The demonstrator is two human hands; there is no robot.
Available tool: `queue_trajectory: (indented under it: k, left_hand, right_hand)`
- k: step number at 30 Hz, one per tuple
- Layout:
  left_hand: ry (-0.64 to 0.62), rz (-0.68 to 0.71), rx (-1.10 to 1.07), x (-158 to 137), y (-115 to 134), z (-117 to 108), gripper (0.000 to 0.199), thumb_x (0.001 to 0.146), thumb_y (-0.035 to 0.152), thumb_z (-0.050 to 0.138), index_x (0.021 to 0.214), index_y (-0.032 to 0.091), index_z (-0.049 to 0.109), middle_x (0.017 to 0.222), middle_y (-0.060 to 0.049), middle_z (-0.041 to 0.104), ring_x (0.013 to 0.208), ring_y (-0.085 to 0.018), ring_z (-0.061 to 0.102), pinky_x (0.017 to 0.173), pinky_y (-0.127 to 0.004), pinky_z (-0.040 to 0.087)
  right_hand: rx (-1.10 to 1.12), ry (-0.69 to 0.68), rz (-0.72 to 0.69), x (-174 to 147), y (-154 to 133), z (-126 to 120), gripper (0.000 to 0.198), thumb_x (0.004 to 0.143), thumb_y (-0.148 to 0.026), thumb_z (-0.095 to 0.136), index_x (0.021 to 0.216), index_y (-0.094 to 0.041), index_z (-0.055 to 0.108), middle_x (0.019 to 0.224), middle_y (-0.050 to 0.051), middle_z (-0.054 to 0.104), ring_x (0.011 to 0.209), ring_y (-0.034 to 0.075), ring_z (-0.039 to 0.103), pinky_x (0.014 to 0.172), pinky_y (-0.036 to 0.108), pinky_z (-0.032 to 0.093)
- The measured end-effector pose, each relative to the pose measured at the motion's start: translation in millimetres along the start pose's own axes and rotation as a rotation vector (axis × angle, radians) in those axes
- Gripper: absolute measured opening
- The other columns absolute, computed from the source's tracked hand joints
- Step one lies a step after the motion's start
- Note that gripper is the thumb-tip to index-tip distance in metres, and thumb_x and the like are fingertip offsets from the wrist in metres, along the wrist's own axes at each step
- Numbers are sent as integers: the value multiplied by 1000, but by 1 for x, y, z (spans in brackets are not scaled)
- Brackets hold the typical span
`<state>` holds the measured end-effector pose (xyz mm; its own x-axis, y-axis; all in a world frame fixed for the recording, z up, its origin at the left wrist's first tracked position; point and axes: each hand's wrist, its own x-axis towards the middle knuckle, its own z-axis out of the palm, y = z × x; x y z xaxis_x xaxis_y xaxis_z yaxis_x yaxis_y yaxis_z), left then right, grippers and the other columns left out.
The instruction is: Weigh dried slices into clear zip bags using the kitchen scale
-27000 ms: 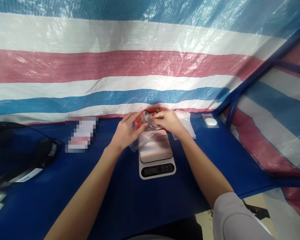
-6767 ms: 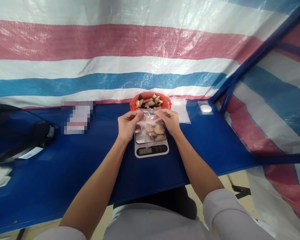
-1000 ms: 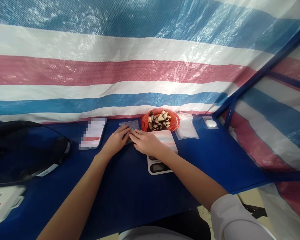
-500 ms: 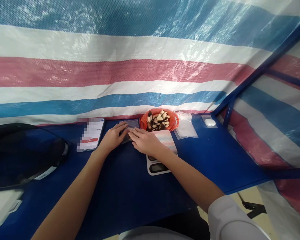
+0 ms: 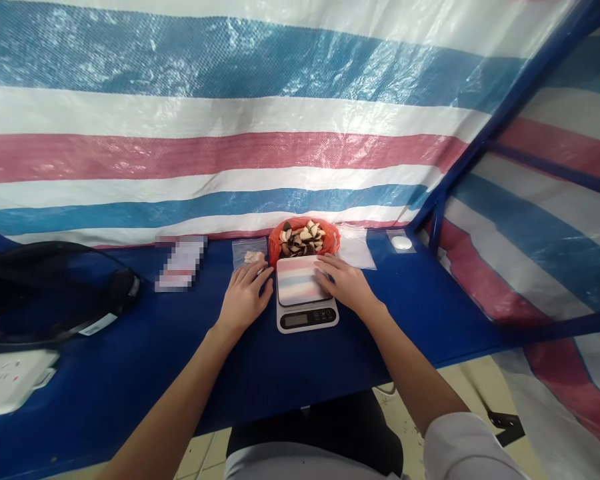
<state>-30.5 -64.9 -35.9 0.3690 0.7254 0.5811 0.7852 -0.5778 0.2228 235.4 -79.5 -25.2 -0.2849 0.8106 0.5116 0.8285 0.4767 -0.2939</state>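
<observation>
A white kitchen scale [image 5: 309,316] with a shiny flat top lies in front of me. My right hand [image 5: 349,283] is at its right side, fingers stretched over the platform's edge. On the scale's left, my left hand [image 5: 245,297] is palm down with its fingers extended, holding nothing that I can see. Just beyond those fingertips is a small clear zip bag [image 5: 245,247] with pale pieces at its lower part. Behind the scale sits a red plastic bag [image 5: 275,244], open at the top and full of dark-skinned, pale-fleshed slices [image 5: 304,239].
Flat clear bags [image 5: 357,250] lie right of the red bag, and a white round object [image 5: 402,243] farther right. A blurred-out phone [image 5: 183,263], a black headset-like item [image 5: 105,293] and a white power strip [image 5: 15,380] are to the left. Striped sheeting [image 5: 220,153] rises behind the blue table [image 5: 280,373].
My hands have parted from the small clear bag, which now shows between left hand and red bag. The right hand moved onto the scale's right edge; the left came nearer me. The view shifted slightly.
</observation>
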Motion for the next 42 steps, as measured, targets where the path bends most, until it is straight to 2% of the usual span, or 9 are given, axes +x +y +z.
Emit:
queue_trajectory:
  k: [5, 10, 14, 20, 25, 30, 35, 38, 42]
  left_hand:
    - [-15, -50, 85, -3, -5, 14, 41, 98, 30, 44, 129, 16, 66, 148, -17, 55, 138, -35, 51, 117, -55, 38]
    - [-26, -20, 67, 0, -18, 21, 42, 97, 32, 44, 127, 14, 67, 148, -19, 55, 141, -36, 48, 119, -56, 37]
    - [-15, 5, 12, 2, -26, 25, 40, 97, 33, 46, 126, 15, 67, 144, -18, 59, 141, -34, 49, 119, -55, 40]
    - [-30, 22, -23, 3, -32, 21, 39, 99, 37, 44, 123, 17, 68, 139, -15, 63, 138, -31, 52, 118, -53, 41]
    - [-10, 39, 40, -3, -18, 10, 37, 99, 35, 45, 119, 18, 70, 133, -15, 67, 134, -31, 56, 117, -53, 41]
    - [-113, 27, 78, -18, -4, 6, 42, 99, 36, 43, 123, 16, 71, 128, -15, 71, 123, -31, 64, 112, -49, 46]
    - [-256, -99, 126, -26, 0, 7, 50, 98, 38, 42, 136, 15, 64, 147, -16, 58, 140, -34, 50, 119, -53, 36]
    - [-327, -160, 175, -26, 3, 7, 53, 98, 39, 43, 143, 15, 59, 154, -14, 49, 146, -35, 42, 122, -54, 30]
    - [-359, -196, 195, -24, 6, 5, 54, 98, 39, 43, 146, 17, 56, 157, -13, 45, 149, -33, 38, 123, -52, 27]
  right_hand:
    - [-50, 11, 121, -26, 43, -14, 33, 98, -24, 52, 125, -22, 71, 132, 8, 70, 132, 28, 60, 103, 45, 57]
    - [-80, -48, 138, -38, 62, -7, 34, 98, -27, 55, 128, -21, 69, 135, 9, 68, 134, 30, 59, 113, 48, 49]
    - [-80, -95, 121, -38, 63, 2, 35, 99, -28, 54, 129, -20, 69, 137, 9, 67, 134, 28, 58, 115, 46, 47]
    - [-83, -87, 106, -39, 64, 5, 34, 100, -29, 50, 129, -24, 69, 138, 7, 66, 134, 27, 59, 116, 45, 47]
    - [-96, -51, 127, -38, 60, -1, 33, 99, -30, 52, 127, -25, 69, 136, 6, 68, 133, 26, 60, 113, 44, 50]
    - [-120, -4, 163, -32, 64, -5, 33, 99, -33, 54, 126, -22, 70, 135, 8, 68, 134, 27, 59, 112, 44, 49]
    - [-155, -98, 193, -33, 69, 0, 38, 99, -35, 55, 132, -22, 66, 144, 10, 61, 141, 31, 50, 117, 53, 42]
    - [-162, -143, 212, -34, 67, 0, 38, 100, -35, 53, 134, -23, 65, 146, 10, 60, 142, 30, 50, 118, 53, 40]
    - [-183, -171, 210, -35, 62, -2, 39, 101, -34, 51, 136, -22, 64, 146, 11, 60, 141, 30, 51, 119, 51, 39]
